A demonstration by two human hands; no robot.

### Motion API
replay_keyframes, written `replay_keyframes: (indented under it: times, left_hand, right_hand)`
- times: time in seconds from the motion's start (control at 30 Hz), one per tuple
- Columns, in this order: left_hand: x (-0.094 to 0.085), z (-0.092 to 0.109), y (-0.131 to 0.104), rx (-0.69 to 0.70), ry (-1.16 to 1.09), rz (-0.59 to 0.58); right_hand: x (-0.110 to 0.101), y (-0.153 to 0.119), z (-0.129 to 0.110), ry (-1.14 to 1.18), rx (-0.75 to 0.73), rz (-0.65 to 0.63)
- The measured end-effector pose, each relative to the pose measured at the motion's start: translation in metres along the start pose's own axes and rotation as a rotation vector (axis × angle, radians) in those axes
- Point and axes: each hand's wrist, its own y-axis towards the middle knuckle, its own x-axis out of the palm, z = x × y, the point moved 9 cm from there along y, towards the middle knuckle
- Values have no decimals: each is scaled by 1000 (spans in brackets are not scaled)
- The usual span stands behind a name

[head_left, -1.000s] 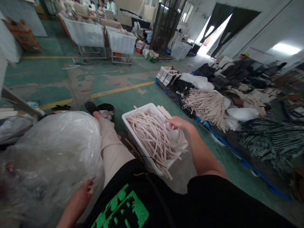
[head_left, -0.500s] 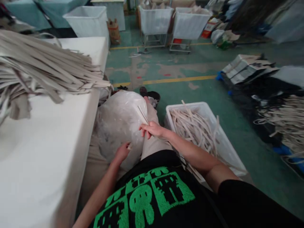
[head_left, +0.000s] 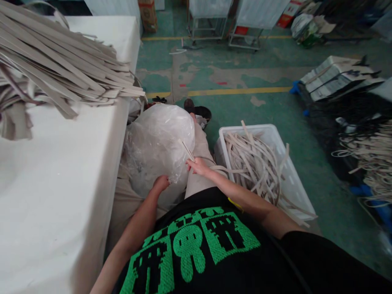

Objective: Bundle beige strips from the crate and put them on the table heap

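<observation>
My right hand (head_left: pixel 198 165) is closed around a few narrow beige strips (head_left: pixel 186 150), whose ends stick up past the fingers. From near its wrist, a beige strip runs over my leg toward the white bin at the right. My left hand (head_left: pixel 161 182) is a loose fist at the side of a large clear plastic bag (head_left: pixel 159 126) between my legs. Crumpled plastic lies against its fingertips; what they hold, if anything, is hidden.
A white plastic bin (head_left: pixel 272 130) of tangled strips (head_left: pixel 257 163) stands at my right. Left of me, a white table (head_left: pixel 55 196) bears a pile of flat beige strips (head_left: pixel 76 65). Farther off are wheeled carts (head_left: pixel 211 24) and bundles on a pallet (head_left: pixel 333 77).
My view has tilted down. My left hand has come up to the crumpled plastic, and the small pale piece at its fingertips no longer shows. The right hand keeps its strips.
</observation>
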Motion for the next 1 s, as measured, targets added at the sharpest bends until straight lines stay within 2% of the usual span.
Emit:
replay_keyframes:
  times: [0.13,0.23,0.3,0.37,0.43,0.6,0.7,0.83,0.93,1.0]
  left_hand:
    - [-61,6,-13,30,-133,257]
    - [-103,11,-40,75,-282,434]
    - [-121,14,-64,140,-512,533]
    - [-129,17,-87,210,-761,577]
    - [-130,24,-106,245,-866,570]
    - [-137,47,-136,286,-703,607]
    - [-145,56,-141,295,-648,660]
    - [-158,58,-142,310,-706,751]
    - [-169,50,-148,330,-767,879]
    - [-171,43,-154,337,-778,917]
  right_hand:
    - [0,0,-2,41,21,-9]
    - [-2,-3,-8,91,39,-9]
    - [2,-5,-17,161,37,-47]
    - [15,-8,-30,239,25,-149]
    - [32,-12,-46,257,0,-267]
    - [68,-26,-92,112,-153,-393]
    - [86,-34,-104,10,-183,-434]
    - [95,-37,-111,-72,-227,-428]
    - [89,-33,-117,11,-242,-407]
    - [82,-31,-124,89,-247,-387]
